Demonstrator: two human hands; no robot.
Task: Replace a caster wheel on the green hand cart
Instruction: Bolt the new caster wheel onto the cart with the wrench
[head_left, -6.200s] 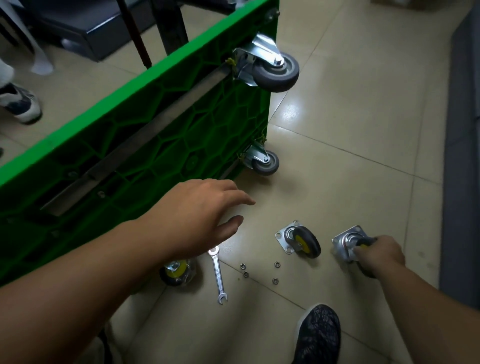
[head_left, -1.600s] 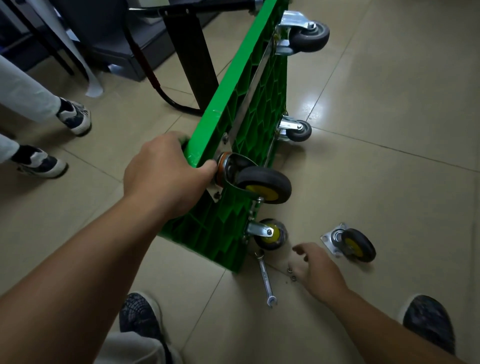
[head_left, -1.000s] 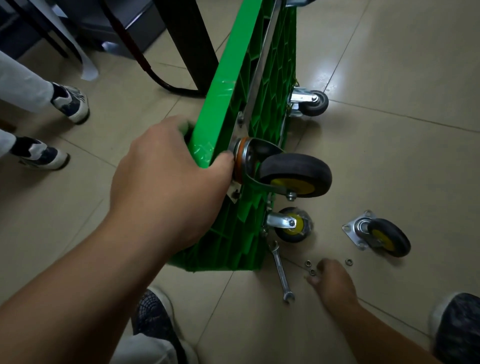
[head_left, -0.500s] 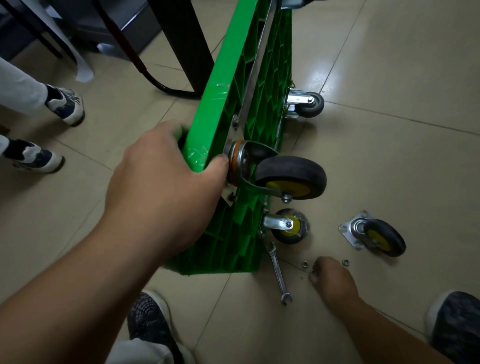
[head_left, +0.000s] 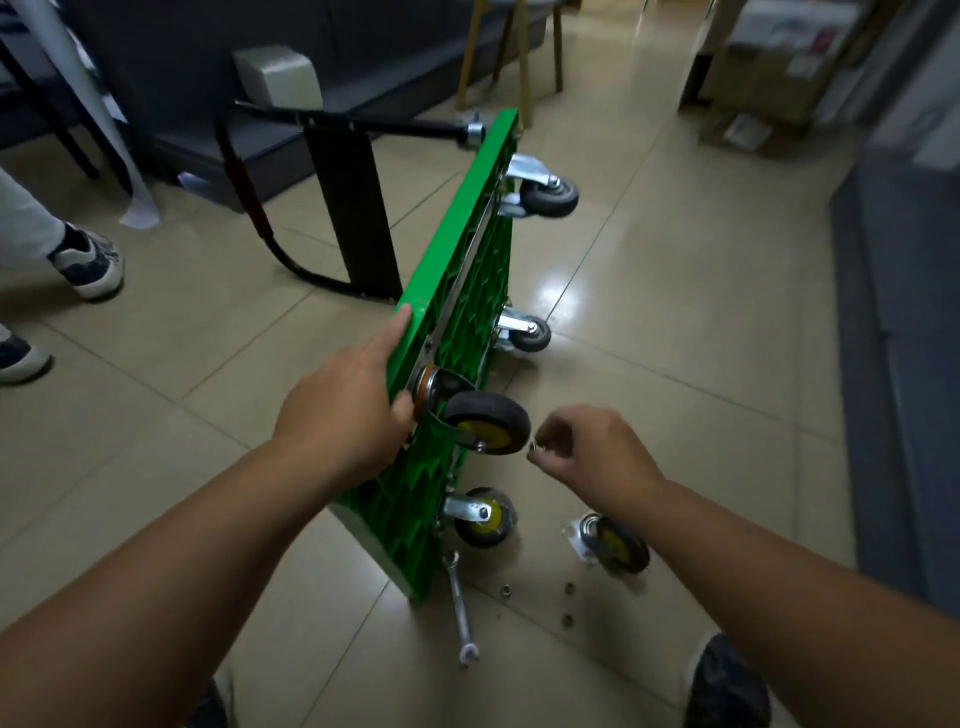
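The green hand cart (head_left: 457, 291) stands on its side, underside facing right. My left hand (head_left: 348, 410) rests on its top edge, thumb pressing the plate of a yellow-hubbed caster wheel (head_left: 485, 423) against the underside. My right hand (head_left: 587, 452) hovers just right of that wheel, fingertips pinched on a small nut (head_left: 534, 449). A second yellow-hubbed caster (head_left: 483, 517) sits at the lower corner. A loose caster (head_left: 615, 543) lies on the floor. A wrench (head_left: 461, 605) and three loose nuts (head_left: 569, 590) lie below the cart.
Two grey casters (head_left: 545, 195) sit at the cart's far end, and its black handle (head_left: 322, 150) lies folded to the left. Another person's shoes (head_left: 91, 262) stand at the left. My shoe (head_left: 727, 686) is at the bottom right. A stool (head_left: 509, 57) stands behind.
My right hand has risen from the floor nuts to beside the held caster, now pinching a nut. The view has tilted up and back. My left hand stays on the cart edge.
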